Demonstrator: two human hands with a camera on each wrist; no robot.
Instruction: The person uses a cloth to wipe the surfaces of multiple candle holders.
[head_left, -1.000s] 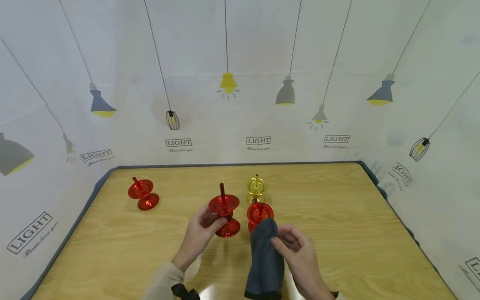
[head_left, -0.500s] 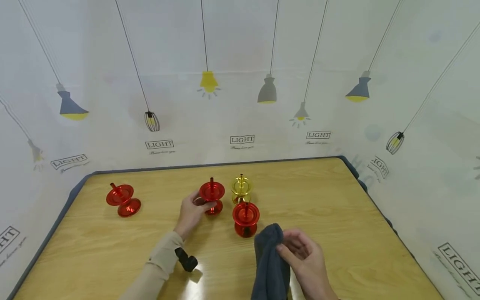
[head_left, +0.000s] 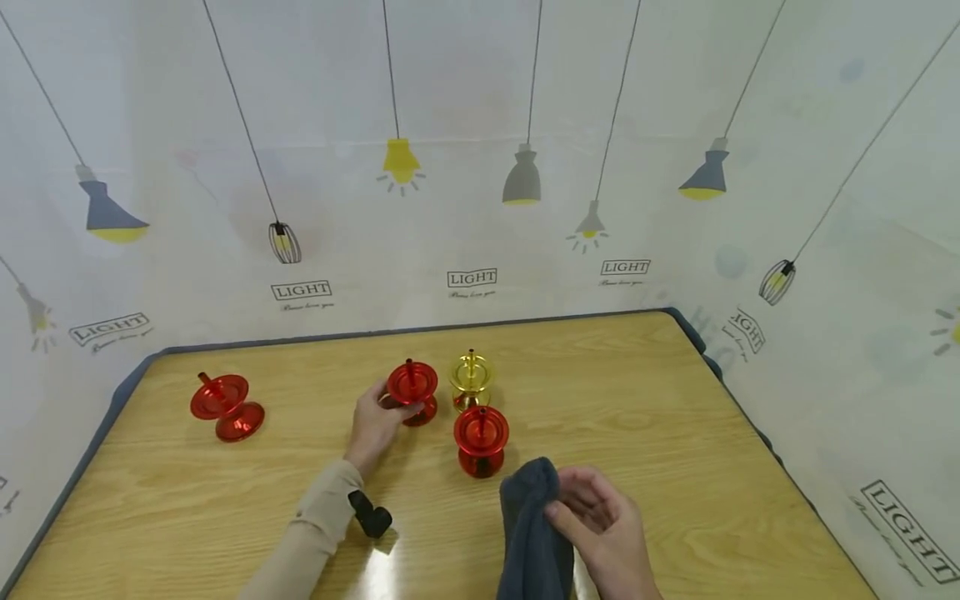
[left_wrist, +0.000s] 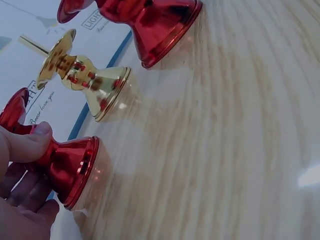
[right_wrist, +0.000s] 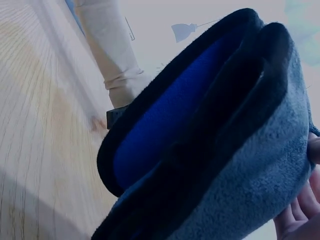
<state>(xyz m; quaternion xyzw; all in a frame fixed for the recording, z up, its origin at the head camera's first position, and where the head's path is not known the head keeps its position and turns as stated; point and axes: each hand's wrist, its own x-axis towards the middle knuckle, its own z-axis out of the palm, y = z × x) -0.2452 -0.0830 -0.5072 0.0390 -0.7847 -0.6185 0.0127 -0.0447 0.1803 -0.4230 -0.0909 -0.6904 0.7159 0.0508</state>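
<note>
My left hand (head_left: 373, 423) grips a red metallic candlestick (head_left: 414, 382) round its narrow waist. In the left wrist view the thumb lies across that waist, and the flared base (left_wrist: 75, 167) is at the tabletop. Just right of it stands a gold candlestick (head_left: 471, 377). A second red candlestick (head_left: 482, 432) stands upright nearer to me. My right hand (head_left: 603, 527) pinches a dark blue-grey cloth (head_left: 534, 533) between thumb and fingers, above the table's front part. The right wrist view shows the cloth's folds, black edging and bright blue inner side (right_wrist: 165, 115).
Another red candlestick (head_left: 225, 398) stands apart at the far left. The wooden table (head_left: 637, 400) ends at a dark blue border, with a white lamp-printed backdrop (head_left: 337, 208) behind it. A black device (head_left: 369, 515) is strapped to the left wrist.
My left hand has carried the red candlestick forward and down to the tabletop beside the gold one. The cloth has drawn back from the front red candlestick. The head view has turned rightward.
</note>
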